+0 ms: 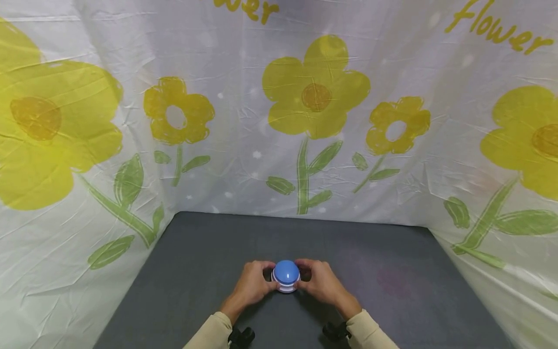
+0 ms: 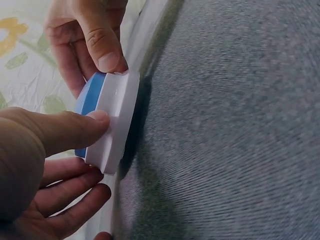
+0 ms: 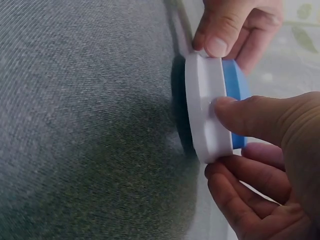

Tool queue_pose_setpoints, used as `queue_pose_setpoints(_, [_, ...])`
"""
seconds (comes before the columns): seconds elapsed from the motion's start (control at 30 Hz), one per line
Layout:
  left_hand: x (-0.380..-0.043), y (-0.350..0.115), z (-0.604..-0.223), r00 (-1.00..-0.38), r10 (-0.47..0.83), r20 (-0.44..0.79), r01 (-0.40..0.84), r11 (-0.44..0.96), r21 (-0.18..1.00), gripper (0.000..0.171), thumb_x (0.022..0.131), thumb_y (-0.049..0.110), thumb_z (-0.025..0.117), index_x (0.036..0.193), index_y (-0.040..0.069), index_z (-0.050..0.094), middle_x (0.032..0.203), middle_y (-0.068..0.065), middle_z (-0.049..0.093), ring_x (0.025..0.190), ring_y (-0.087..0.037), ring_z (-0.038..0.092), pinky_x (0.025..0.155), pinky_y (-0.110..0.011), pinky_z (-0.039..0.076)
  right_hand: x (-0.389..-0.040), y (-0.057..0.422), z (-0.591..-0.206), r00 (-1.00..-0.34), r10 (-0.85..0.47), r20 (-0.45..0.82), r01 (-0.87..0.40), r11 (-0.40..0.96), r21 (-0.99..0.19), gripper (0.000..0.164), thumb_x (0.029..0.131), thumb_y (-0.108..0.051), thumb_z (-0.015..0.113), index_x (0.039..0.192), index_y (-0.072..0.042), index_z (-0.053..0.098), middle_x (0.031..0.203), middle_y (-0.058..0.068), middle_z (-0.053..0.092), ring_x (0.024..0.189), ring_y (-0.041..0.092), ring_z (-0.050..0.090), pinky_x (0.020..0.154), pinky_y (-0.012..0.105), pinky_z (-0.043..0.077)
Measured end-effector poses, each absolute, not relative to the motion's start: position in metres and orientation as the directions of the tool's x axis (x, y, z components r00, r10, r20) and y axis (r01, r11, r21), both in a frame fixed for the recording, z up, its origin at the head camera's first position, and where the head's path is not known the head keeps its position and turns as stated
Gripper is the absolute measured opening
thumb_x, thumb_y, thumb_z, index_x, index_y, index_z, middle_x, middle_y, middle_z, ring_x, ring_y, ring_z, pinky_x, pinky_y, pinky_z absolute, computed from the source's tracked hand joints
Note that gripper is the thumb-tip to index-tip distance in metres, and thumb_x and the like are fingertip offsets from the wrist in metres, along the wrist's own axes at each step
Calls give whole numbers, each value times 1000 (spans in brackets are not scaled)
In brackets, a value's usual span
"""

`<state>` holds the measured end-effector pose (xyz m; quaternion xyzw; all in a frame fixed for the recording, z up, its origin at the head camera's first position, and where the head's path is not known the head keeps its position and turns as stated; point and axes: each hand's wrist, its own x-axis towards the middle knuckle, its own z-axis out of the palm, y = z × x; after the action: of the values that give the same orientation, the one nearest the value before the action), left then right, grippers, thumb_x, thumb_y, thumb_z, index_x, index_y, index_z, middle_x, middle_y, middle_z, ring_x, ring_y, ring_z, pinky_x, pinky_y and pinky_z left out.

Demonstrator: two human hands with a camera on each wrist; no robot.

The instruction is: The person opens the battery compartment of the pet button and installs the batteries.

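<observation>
A round push button (image 1: 286, 272) with a blue domed top and a white base is between both hands, low in the middle of the head view. My left hand (image 1: 253, 283) grips its left side, with the thumb on the white base (image 2: 120, 120) and fingers around the far side. From the right, my right hand (image 1: 321, 283) pinches the base in the same way, its thumb (image 3: 235, 112) lying on the white wall. The blue top faces up. A dark shadow lies under the base; I cannot tell whether it touches the table.
A dark grey cloth-like table top (image 1: 209, 247) lies beneath the hands. White sheeting printed with yellow flowers (image 1: 316, 92) hangs behind it and along both sides. Dark straps with small devices (image 1: 335, 332) sit at the wrists, by the beige sleeves (image 1: 209, 332).
</observation>
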<state>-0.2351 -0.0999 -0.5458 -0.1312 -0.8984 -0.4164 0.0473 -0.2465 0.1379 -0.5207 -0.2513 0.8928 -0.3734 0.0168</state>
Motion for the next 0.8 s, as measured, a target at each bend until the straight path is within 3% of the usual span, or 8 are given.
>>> queue_pose_setpoints(0.2, [-246,-100,-582,-945,177,275,321,658,681,50,77,25,99,120,6,81,116,-9,83,113,-33,76,97,-59,57,-244,137,-527,-873,-461,159,-442,609,-659,54,85,-6,90,133,6,71,126,19,79,106,28,80,90,42,68])
queue_pose_setpoints(0.37, [-250,-98,-589,-949,165,268,305,688,659,52,77,28,99,122,9,81,119,-6,83,115,-33,74,96,-60,53,-245,138,-527,-874,-453,173,-446,610,-655,54,84,-6,90,134,6,71,125,19,79,105,28,81,89,40,68])
queue_pose_setpoints(0.5, [-243,-100,-574,-946,174,273,319,652,688,49,82,24,94,124,3,78,121,-12,81,116,-37,74,100,-62,56,-245,140,-524,-870,-460,177,-463,639,-615,53,88,-10,89,135,6,71,126,19,79,107,29,80,91,45,68])
queue_pose_setpoints(0.63, [-230,-107,-544,-954,128,269,287,645,709,44,93,18,85,130,-3,73,126,-20,77,122,-42,71,107,-63,57,-245,150,-514,-879,-433,200,-468,704,-533,50,95,-17,83,137,5,70,133,21,76,121,37,75,102,56,62])
queue_pose_setpoints(0.8, [-233,-122,-511,-946,23,323,238,724,647,45,103,26,74,140,2,69,142,-21,69,137,-45,59,114,-66,50,-251,167,-488,-864,-393,314,-491,796,-355,49,102,-24,78,142,3,67,143,24,69,134,46,63,112,65,54])
